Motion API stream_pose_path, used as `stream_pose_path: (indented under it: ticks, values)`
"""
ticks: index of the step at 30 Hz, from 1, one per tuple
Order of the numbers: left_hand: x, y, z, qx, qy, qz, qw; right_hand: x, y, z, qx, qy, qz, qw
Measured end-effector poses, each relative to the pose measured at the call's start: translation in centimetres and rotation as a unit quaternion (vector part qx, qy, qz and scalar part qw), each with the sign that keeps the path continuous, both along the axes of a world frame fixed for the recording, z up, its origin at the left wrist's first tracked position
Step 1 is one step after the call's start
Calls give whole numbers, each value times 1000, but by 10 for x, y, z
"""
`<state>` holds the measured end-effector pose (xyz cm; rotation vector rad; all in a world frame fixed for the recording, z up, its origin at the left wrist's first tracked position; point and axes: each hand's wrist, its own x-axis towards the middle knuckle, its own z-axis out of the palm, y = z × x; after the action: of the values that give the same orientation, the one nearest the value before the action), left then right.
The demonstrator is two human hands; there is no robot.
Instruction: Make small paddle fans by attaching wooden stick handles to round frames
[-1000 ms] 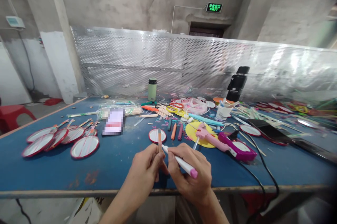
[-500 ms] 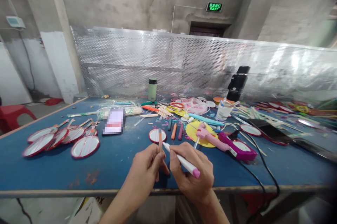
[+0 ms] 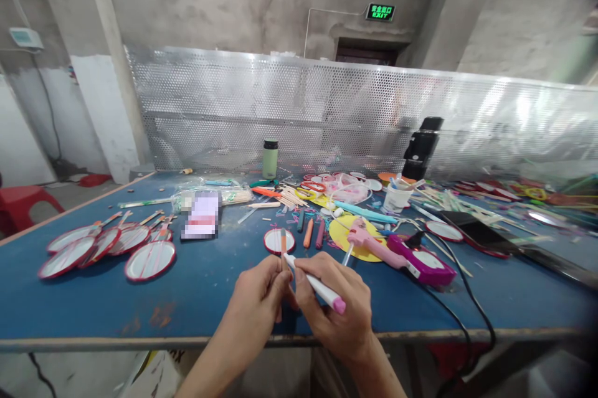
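Note:
My left hand (image 3: 259,295) is closed on a flat wooden stick (image 3: 283,241), coloured orange with a greyish upper end, held upright near the table's front edge. In my right hand (image 3: 336,301) is a white marker pen (image 3: 322,289) with a pink end. Its tip meets the edge of the stick just above my left fingers; whether it presses on the stick I cannot tell. Behind the stick lies a round white disc (image 3: 272,241) with a red rim. Three crayons, dark green (image 3: 301,220), orange (image 3: 308,233) and maroon (image 3: 320,233), lie beyond my right hand.
Several red-rimmed discs with sticks (image 3: 150,261) lie at left beside a phone (image 3: 202,216). To the right are a pink glue gun (image 3: 374,247) on a yellow disc, a purple box (image 3: 423,261) and black cables. Loose sticks, a white cup (image 3: 397,199) and a green bottle (image 3: 270,160) stand farther back.
My right hand has moved slightly left with the marker, bringing its tip from beside the stick onto the stick's edge. My left hand and the stick have stayed nearly still.

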<state>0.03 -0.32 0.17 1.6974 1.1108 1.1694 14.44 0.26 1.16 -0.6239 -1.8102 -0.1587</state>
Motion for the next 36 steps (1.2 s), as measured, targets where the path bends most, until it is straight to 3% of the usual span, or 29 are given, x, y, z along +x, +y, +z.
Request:
stream_pose_path:
  ticks: [20, 36]
  values:
    - [0, 1, -3, 9, 7, 5, 1000, 1, 2, -2, 8, 2, 12, 1000]
    - [-1, 1, -2, 3, -2, -5, 1000, 2, -2, -1, 25, 8, -32, 999]
